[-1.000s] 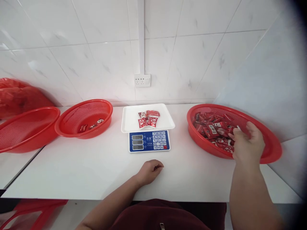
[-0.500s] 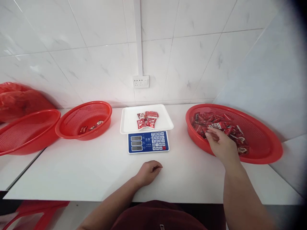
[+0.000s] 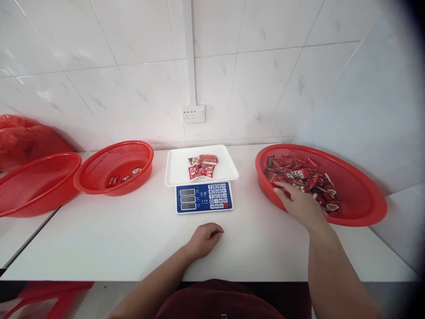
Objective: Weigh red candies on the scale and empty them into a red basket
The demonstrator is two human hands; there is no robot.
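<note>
My right hand [image 3: 300, 204] is over the near left rim of the right red basket [image 3: 361, 215], thumb and fingers a little apart, nothing visible between them. Many small red packets [image 3: 314, 177] lie heaped in that basket, just beyond my fingers. My left hand [image 3: 205, 240] rests on the white table, its fingers curled in and nothing showing in them. In front of it stands a digital scale [image 3: 204, 198] with a blue keypad. Several red packets [image 3: 202, 167] sit grouped on its white tray [image 3: 175, 166].
Left of the scale stands a red perforated basket [image 3: 114, 153] with a few packets inside. Another red basket [image 3: 40, 177] overlaps its side at the far left, near a red plastic bag [image 3: 29, 139]. A tiled wall with a socket [image 3: 193, 114] bounds the table's back.
My right hand has drawn back from the packets toward the basket's near left rim, and its fingers have spread slightly. My left hand and the packets on the scale stay put.
</note>
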